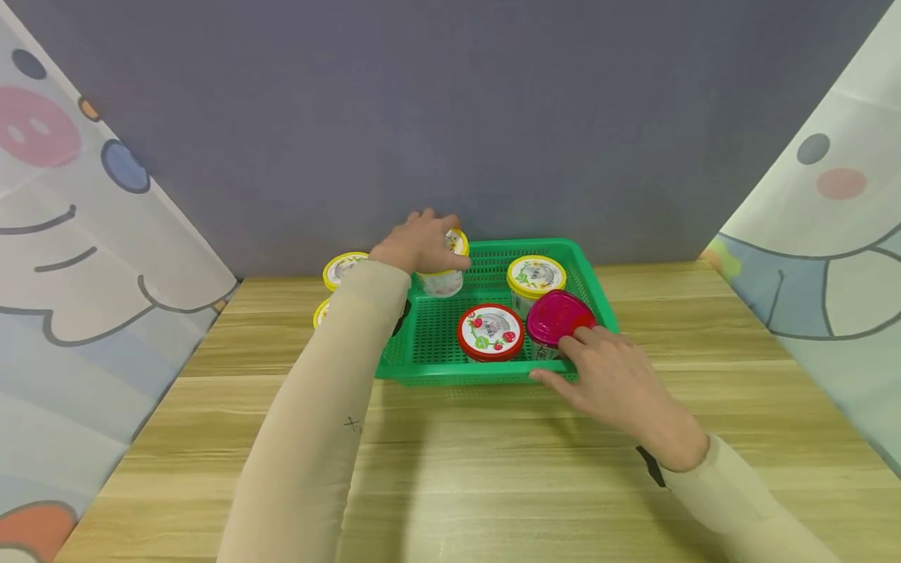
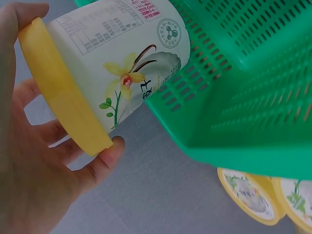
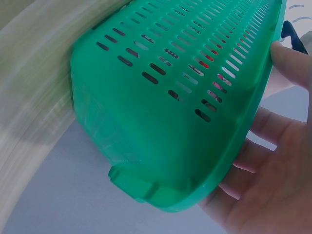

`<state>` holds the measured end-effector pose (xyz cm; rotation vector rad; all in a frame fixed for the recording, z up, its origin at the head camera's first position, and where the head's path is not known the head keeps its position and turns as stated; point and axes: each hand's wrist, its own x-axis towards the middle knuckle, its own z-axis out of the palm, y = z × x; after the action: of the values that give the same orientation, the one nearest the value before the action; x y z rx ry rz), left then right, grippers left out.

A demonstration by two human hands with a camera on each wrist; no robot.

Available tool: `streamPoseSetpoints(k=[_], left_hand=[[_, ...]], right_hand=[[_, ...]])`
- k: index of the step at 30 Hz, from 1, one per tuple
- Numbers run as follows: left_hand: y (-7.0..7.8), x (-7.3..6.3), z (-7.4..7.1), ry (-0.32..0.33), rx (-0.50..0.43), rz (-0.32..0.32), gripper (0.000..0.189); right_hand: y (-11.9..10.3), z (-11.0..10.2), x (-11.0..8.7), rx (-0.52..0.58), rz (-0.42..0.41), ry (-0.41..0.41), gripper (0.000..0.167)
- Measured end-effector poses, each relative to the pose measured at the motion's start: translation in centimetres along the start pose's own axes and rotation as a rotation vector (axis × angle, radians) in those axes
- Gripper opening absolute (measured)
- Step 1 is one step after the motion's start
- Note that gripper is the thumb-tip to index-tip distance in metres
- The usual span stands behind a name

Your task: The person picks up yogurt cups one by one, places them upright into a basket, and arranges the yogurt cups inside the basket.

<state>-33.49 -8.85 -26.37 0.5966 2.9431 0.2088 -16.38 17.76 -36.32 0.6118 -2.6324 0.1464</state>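
My left hand (image 1: 420, 241) grips a white paper tub (image 2: 126, 58) by its yellow lid, fingers and thumb spread around the lid's edge. A yellow flower is printed on the tub's side. It is at the back left of the green plastic basket (image 1: 464, 375); in the left wrist view the tub tilts across the rim. My right hand (image 1: 615, 383) holds the basket's front right rim, thumb outside and fingers over the inner side. Those fingers lie close by a tub with a magenta lid (image 1: 556, 313); whether they touch it, I cannot tell.
Inside the basket stand a red-lidded tub (image 1: 490, 332) and another yellow-lidded tub (image 1: 536, 275). Two more yellow lids, one on a tub (image 1: 343, 270), show left of the basket, partly behind my left arm. A grey wall (image 1: 450, 117) rises behind the wooden table (image 1: 479, 485).
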Motion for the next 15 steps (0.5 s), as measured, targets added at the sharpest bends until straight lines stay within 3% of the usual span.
streamPoseSetpoints(k=[9,15], left_hand=[[0.9,1.3,1.4,-0.011,-0.007,-0.021,0.077],[1.6,2.2,2.5,-0.012,-0.029,-0.003,0.076]], right_hand=[[-0.2,-0.2,0.1,-0.003,0.007,-0.012,0.047],[-0.4,-0.3,0.1,-0.012,0.012,-0.034,0.048]])
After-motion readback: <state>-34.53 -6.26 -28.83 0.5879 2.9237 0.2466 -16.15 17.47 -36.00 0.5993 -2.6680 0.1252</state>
